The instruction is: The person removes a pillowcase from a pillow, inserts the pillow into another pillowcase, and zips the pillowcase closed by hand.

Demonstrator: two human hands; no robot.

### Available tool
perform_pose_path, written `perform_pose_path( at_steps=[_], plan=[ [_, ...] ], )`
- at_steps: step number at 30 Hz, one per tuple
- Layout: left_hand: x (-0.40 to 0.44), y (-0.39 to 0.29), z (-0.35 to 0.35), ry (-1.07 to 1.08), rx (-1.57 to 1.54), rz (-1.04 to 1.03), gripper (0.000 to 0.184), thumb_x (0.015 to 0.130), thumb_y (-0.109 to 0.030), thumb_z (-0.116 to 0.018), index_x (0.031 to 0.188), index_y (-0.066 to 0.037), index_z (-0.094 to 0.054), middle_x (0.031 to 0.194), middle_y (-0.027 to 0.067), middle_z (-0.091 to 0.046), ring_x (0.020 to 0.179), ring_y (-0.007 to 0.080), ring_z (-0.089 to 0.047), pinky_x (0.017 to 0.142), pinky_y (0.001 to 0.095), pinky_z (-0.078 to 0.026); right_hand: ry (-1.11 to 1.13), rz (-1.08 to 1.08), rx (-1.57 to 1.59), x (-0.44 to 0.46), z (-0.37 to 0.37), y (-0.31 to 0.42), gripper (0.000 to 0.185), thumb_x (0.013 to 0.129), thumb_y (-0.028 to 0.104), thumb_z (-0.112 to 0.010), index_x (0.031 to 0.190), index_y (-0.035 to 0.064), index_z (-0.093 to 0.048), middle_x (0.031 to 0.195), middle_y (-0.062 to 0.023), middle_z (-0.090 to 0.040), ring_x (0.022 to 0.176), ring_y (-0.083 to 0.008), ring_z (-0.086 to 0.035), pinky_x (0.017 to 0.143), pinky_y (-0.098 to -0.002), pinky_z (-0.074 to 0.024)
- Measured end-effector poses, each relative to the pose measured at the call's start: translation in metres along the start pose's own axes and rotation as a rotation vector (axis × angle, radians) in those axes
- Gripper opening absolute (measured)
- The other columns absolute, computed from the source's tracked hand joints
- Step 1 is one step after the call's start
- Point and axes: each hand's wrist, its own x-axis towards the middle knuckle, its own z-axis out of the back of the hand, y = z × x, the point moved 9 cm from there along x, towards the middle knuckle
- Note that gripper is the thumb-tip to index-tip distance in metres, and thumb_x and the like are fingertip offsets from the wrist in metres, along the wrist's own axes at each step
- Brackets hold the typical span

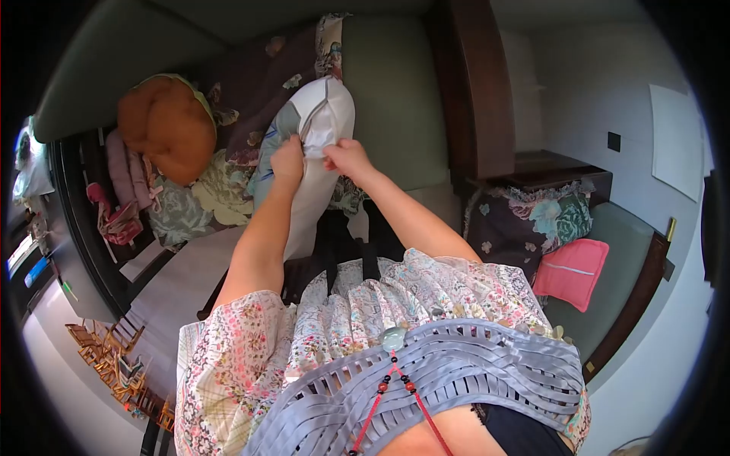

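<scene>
A long, rounded white pillow [334,102] with a blue-grey patterned side stands in front of me against the sofa. A dark seam or zipper line runs over its upper part. My left hand [287,161] is closed on the fabric at the grey side of that line. A short way to the right, my right hand [348,158] pinches the white fabric near the same seam. Both hands are at about the same height, a small gap apart. The fingertips are partly hidden, and I cannot tell whether a zipper pull is between them.
An orange-brown cushion [169,128] lies on the sofa's dark floral cover [255,68] at the left. A green sofa seat [391,99] extends behind the pillow. To the right are a dark wooden side table [544,169] and a pink cushion [572,273]. Wooden stools [114,365] stand lower left.
</scene>
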Motion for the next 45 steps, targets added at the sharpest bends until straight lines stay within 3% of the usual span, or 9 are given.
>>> perform_pose_path(
  at_steps=[6, 9, 12, 19, 30, 33, 36, 39, 45],
  plan=[
    [0.005, 0.020, 0.003, 0.060, -0.248, 0.100, 0.019, 0.066, -0.011, -0.052, 0.085, -0.008, -0.054, 0.073, 0.0128, -0.057, 0.074, 0.0279, -0.059, 0.061, 0.0372, -0.045, 0.264, -0.345, -0.112, -0.020, -0.075, -0.057, 0.049, 0.070, 0.049, -0.057, 0.083, 0.0024, -0.057, 0.075, -0.0096, -0.060, 0.064, -0.0198, -0.061, 0.058, -0.0298, -0.0461],
    [0.002, 0.036, -0.012, 0.445, -1.169, 0.182, 0.024, 0.059, -0.002, -0.063, 0.081, -0.006, -0.051, 0.066, 0.0018, -0.050, 0.062, 0.0102, -0.046, 0.058, 0.0233, -0.040, 0.247, -0.311, 0.052, -0.019, -0.076, -0.060, 0.052, 0.075, 0.051, -0.053, 0.083, -0.0006, -0.056, 0.073, -0.0110, -0.060, 0.063, -0.0200, -0.061, 0.056, -0.0298, -0.0472],
    [-0.020, 0.018, 0.013, 0.620, -1.326, 0.137, 0.026, 0.064, 0.000, -0.058, 0.088, -0.007, -0.050, 0.076, -0.0024, -0.050, 0.067, 0.0064, -0.046, 0.057, 0.0195, -0.036, 0.188, -0.237, -0.029, -0.010, -0.071, -0.059, 0.043, 0.076, 0.041, -0.055, 0.080, -0.0020, -0.056, 0.067, -0.0118, -0.060, 0.054, -0.0201, -0.060, 0.049, -0.0282, -0.0475],
    [-0.041, 0.012, 0.045, 0.441, -1.020, -0.128, 0.027, 0.063, 0.003, -0.053, 0.087, -0.006, -0.046, 0.069, -0.0015, -0.042, 0.062, 0.0087, -0.040, 0.056, 0.0222, -0.036, -0.059, -0.091, -0.004, -0.002, -0.057, -0.058, 0.021, 0.070, 0.016, -0.057, 0.063, -0.0040, -0.057, 0.056, -0.0112, -0.057, 0.043, -0.0199, -0.056, 0.038, -0.0287, -0.0451],
    [-0.050, -0.005, 0.033, 0.080, -0.846, -0.305, 0.033, 0.060, 0.004, -0.051, 0.091, -0.004, -0.046, 0.079, 0.0086, -0.045, 0.073, 0.0183, -0.047, 0.065, 0.0275, -0.041, 0.031, -0.062, -0.124, 0.000, -0.044, -0.059, 0.021, 0.075, 0.018, -0.052, 0.069, 0.0001, -0.060, 0.062, -0.0112, -0.061, 0.049, -0.0168, -0.058, 0.044, -0.0237, -0.0439],
    [-0.040, 0.001, -0.006, 0.248, -1.184, -0.131, 0.033, 0.059, 0.005, -0.052, 0.090, -0.005, -0.048, 0.079, 0.0038, -0.047, 0.072, 0.0131, -0.047, 0.063, 0.0240, -0.041, -0.064, -0.057, -0.261, -0.025, -0.030, -0.062, 0.023, 0.076, 0.022, -0.052, 0.071, 0.0012, -0.061, 0.060, -0.0095, -0.060, 0.047, -0.0156, -0.056, 0.045, -0.0254, -0.0439],
    [-0.024, 0.015, -0.022, 0.253, -1.369, 0.098, 0.033, 0.058, 0.006, -0.053, 0.088, -0.006, -0.050, 0.080, 0.0001, -0.047, 0.071, 0.0091, -0.045, 0.062, 0.0211, -0.040, -0.050, 0.409, -0.713, -0.061, -0.064, -0.035, 0.018, 0.073, 0.021, -0.054, 0.082, 0.0069, -0.062, 0.063, -0.0096, -0.059, 0.055, -0.0189, -0.057, 0.054, -0.0327, -0.0450],
    [-0.015, 0.014, -0.012, 0.257, -1.726, 0.243, 0.031, 0.060, 0.007, -0.053, 0.088, -0.005, -0.050, 0.078, -0.0006, -0.047, 0.070, 0.0092, -0.045, 0.064, 0.0201, -0.039, 0.051, 0.273, -0.685, -0.072, -0.092, -0.043, 0.020, 0.073, 0.021, -0.052, 0.086, 0.0093, -0.062, 0.076, -0.0120, -0.062, 0.072, -0.0300, -0.059, 0.062, -0.0379, -0.0461],
    [-0.016, 0.018, -0.004, 0.204, -1.621, 0.203, 0.033, 0.061, 0.008, -0.054, 0.092, -0.005, -0.048, 0.080, 0.0003, -0.047, 0.073, 0.0097, -0.045, 0.066, 0.0203, -0.040, -0.002, 0.428, -1.179, -0.073, -0.106, -0.044, 0.026, 0.072, 0.019, -0.053, 0.095, 0.0080, -0.057, 0.069, -0.0097, -0.061, 0.064, -0.0212, -0.061, 0.060, -0.0364, -0.0472]
  ],
)
